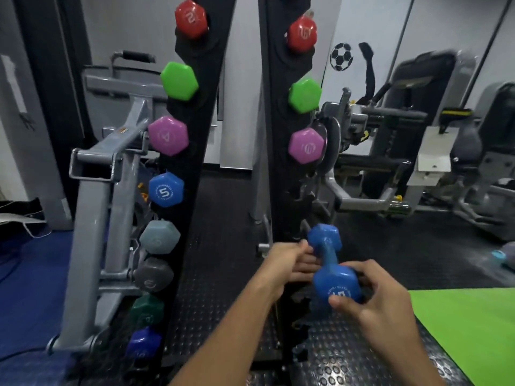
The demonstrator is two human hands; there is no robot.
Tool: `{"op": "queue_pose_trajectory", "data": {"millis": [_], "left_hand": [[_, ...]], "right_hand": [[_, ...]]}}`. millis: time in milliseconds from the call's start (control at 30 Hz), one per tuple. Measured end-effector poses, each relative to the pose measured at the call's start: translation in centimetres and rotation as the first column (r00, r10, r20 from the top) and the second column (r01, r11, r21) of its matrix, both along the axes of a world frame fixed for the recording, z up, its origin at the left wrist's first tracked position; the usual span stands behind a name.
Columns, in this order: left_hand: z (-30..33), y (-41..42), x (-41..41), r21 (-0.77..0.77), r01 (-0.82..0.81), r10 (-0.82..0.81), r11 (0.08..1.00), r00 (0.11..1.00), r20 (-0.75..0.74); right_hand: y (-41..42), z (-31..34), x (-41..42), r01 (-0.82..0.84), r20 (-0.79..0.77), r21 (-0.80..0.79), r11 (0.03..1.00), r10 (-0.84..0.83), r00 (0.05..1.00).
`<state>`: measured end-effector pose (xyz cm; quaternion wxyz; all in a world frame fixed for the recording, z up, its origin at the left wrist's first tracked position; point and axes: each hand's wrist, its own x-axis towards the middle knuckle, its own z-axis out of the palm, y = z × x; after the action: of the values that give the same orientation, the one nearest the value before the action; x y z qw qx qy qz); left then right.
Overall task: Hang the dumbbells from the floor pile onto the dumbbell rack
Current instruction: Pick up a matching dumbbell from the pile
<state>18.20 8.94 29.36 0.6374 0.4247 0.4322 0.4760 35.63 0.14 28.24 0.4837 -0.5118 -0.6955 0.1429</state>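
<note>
Blue dumbbell: held in the air in front of the lower part of the right rack post, handle roughly upright, far head up, near head toward the camera.
Right hand: fingers and thumb curl round the near head of the blue dumbbell, thumb tip on its end face.
Left hand: fingers curl round the handle from the left side, just beneath the far head.
Right rack post: black upright; red, green and purple dumbbell heads hang on its upper slots, bare slots below them, just behind the held dumbbell.
Left rack post: black upright carrying, top to bottom, red, green, purple, blue, pale grey, dark grey, dark green and deep blue heads.
Between the posts: black studded floor mat.
In the way: a grey machine arm juts out close to the right post at the level of its bare slots.
Left side: grey metal frame close against the left rack post.
Right side: green mat on the floor; gym machines behind it.
</note>
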Motion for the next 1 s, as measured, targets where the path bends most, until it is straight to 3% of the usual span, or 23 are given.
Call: {"op": "queue_pose_trajectory", "data": {"millis": [100, 167, 233, 333, 433, 600, 867, 1000], "left_hand": [[2.1, 2.5, -1.4, 0.119, -0.378, 0.387, 0.918, 0.921, -0.057], [3.3, 4.1, -2.4, 0.248, -0.453, 0.496, 0.856, 0.856, -0.147], [4.0, 5.6, -3.0, 0.290, -0.405, 0.455, 0.867, 0.882, -0.127], [5.0, 7.3, -3.0, 0.231, -0.283, 0.289, 0.931, 0.957, 0.009], [6.7, 6.3, -2.3, 0.250, -0.192, 0.193, 0.949, 0.981, 0.021], [7.2, 5.6, -1.6, 0.257, -0.196, 0.174, 0.946, 0.979, 0.108], [6.8, 5.6, -2.5, 0.284, -0.147, 0.128, 0.948, 0.988, 0.086], [6.1, 6.4, -2.7, 0.297, -0.161, 0.140, 0.941, 0.986, 0.093]], "right_hand": [[2.2, 2.4, 1.1, 0.019, -0.094, 0.043, 0.999, -0.015, 0.995], [4.1, 4.0, 1.5, 0.028, -0.134, 0.069, 0.997, -0.019, 0.991], [6.1, 5.2, 1.6, 0.044, -0.150, 0.077, 0.996, -0.032, 0.988], [8.8, 6.4, 1.5, 0.057, -0.159, 0.096, 0.994, -0.041, 0.987], [11.3, 7.5, 1.0, 0.054, -0.139, 0.111, 0.992, -0.038, 0.990], [14.7, 8.3, 0.2, 0.016, -0.137, 0.099, 0.995, -0.002, 0.991], [18.0, 9.0, -1.8, -0.045, -0.139, 0.099, 0.994, 0.059, 0.989], [19.0, 9.7, -2.2, -0.082, -0.054, 0.103, 0.991, 0.088, 0.995]]}}
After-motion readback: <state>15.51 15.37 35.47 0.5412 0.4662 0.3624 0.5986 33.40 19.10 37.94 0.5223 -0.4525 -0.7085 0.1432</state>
